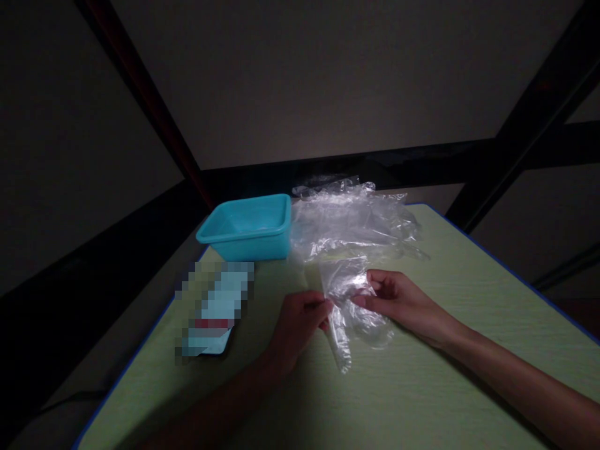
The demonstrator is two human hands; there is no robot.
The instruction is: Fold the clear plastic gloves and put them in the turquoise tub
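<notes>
A clear disposable plastic glove is stretched between my two hands above the table. My left hand pinches its left edge between thumb and fingertips. On the other side, my right hand grips the crinkled film with thumb and bent fingers. One narrow, finger-shaped part of the glove hangs down towards me. Just beyond my hands lies a loose heap of similar clear plastic gloves, crumpled and overlapping. The film's folds and glare hide where one glove ends and another begins.
A turquoise plastic basin stands at the table's back left, beside the heap. Nearer me on the left lies a flat light-blue object, blurred by pixelation. The pale green table has a blue edge, and a wall rises behind it.
</notes>
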